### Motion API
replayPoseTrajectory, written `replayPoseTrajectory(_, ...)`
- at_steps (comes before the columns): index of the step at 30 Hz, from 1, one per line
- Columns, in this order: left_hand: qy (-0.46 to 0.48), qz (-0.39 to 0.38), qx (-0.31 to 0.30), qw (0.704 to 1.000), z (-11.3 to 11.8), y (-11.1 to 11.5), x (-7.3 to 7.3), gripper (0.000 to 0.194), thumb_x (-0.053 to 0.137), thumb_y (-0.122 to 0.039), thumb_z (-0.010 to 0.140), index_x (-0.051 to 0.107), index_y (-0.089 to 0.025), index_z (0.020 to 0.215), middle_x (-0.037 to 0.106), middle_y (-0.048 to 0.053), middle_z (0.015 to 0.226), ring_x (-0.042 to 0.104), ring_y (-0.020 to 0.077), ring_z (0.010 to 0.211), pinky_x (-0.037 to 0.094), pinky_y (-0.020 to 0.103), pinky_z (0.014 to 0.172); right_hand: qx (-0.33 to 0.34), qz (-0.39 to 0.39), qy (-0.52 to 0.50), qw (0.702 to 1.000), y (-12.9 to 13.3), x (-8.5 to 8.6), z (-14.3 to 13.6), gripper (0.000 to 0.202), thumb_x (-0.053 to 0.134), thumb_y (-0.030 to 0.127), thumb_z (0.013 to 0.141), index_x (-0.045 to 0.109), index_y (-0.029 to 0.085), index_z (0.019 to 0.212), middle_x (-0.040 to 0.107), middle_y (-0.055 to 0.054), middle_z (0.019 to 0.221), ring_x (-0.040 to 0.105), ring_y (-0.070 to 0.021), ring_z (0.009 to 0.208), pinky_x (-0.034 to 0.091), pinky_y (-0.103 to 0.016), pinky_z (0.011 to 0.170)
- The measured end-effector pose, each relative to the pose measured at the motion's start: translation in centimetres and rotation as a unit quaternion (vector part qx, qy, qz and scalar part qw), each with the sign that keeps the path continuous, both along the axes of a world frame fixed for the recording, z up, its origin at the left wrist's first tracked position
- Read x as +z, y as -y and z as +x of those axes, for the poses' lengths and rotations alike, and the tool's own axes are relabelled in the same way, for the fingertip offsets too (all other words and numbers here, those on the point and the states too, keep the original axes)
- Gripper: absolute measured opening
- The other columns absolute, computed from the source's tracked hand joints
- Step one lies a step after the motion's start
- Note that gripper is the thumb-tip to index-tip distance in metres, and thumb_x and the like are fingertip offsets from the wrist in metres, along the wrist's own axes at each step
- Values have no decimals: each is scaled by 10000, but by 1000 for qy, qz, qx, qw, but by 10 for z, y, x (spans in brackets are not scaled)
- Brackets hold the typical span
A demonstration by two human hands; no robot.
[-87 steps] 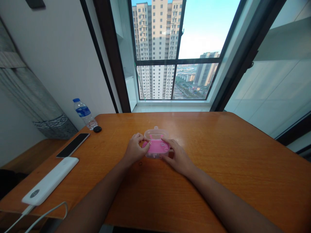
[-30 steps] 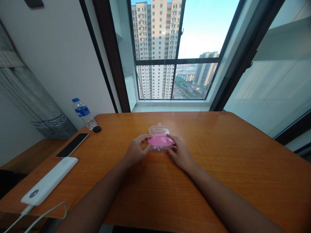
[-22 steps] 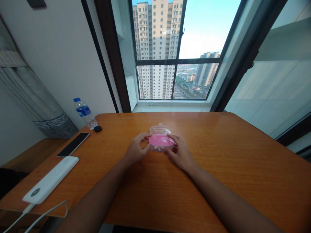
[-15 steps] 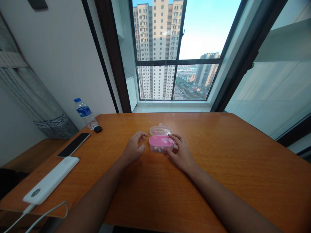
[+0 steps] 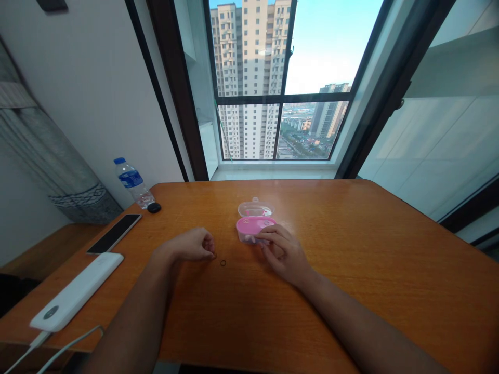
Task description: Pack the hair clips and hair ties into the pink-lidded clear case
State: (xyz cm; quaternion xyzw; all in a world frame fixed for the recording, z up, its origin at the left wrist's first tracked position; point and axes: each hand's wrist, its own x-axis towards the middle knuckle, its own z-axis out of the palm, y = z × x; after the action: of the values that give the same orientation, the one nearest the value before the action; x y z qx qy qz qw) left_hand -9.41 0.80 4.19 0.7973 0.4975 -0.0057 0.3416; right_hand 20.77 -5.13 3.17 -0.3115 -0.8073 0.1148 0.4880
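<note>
A small oval plastic box with a pink inner tray stands on the table, its clear lid flipped up at the back. Small ring-like items lie on the pink tray. Around the box's right front side my right hand is closed, fingers on its edge and thumb below. My left hand is left of the box, low over the table, its fingers curled in a pinch; a tiny thing shows at the fingertips, too small to name. Just right of them lies a small dark ring.
On the brown wooden table a phone, a white power bank with a cable, a water bottle and a small black round object sit at the left. A window is beyond the far edge.
My left hand has moved from beside the box down and left to the table near the ring, its fingers now pinched. My right hand has stayed at the box, its fingers drawn closer together.
</note>
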Motion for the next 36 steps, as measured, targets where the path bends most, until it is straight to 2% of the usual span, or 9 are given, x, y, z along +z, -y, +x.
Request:
replayPoseTrajectory(8,1,-7,-34,999,6,5,5,227,624,-330,702,732,-156,801,638,-2,660,529,126,574,344,212,489,21,-49,26,998,0,1,2,235,566,188,923,652,235,1137,697,-58,980,630,-178,864,500,-320,788)
replayPoseTrajectory(15,21,-14,-49,998,25,10,10,289,670,-425,717,721,-150,792,602,-11,638,503,118,570,331,209,481,31,-55,38,997,0,1,3,262,569,185,923,659,250,1160,706,-55,983,631,-174,865,492,-318,802)
replayPoseTrajectory(19,19,23,-52,998,28,11,5,238,681,-376,699,714,-159,792,554,-30,619,470,104,549,316,204,475,31,-59,47,997,1,1,3,265,556,194,929,658,247,1169,703,-60,992,629,-179,876,490,-321,812)
replayPoseTrajectory(24,9,14,-64,998,29,11,1,189,617,-287,715,730,-162,800,578,-22,622,488,105,552,315,196,468,14,-75,43,996,2,1,1,256,551,205,925,652,235,1159,690,-46,951,614,-166,812,483,-298,755)
replayPoseTrajectory(28,19,-2,-67,998,32,14,6,180,606,-263,716,724,-151,794,570,-26,612,478,98,545,309,191,463,17,-73,50,996,2,-1,2,274,555,197,919,651,240,1172,701,-47,974,613,-156,793,481,-287,738)
replayPoseTrajectory(31,62,-28,-79,995,38,19,11,195,601,-286,751,708,-142,828,557,-30,614,451,89,541,299,187,463,20,-73,62,995,3,-2,3,279,572,201,904,659,239,1167,709,-55,992,613,-155,785,480,-290,732)
replayPoseTrajectory(33,98,-48,-86,990,45,22,13,208,598,-299,772,693,-133,854,564,-27,640,450,84,557,309,181,479,28,-106,83,990,4,-2,2,253,602,230,887,674,236,1129,705,-38,891,598,-147,718,471,-280,679)
replayPoseTrajectory(36,157,-77,-95,980,60,27,11,193,596,-283,788,665,-124,872,567,-24,683,451,77,586,331,175,516,89,-227,104,964,5,-3,-2,214,666,284,848,683,237,1057,664,6,747,557,-121,607,435,-239,565)
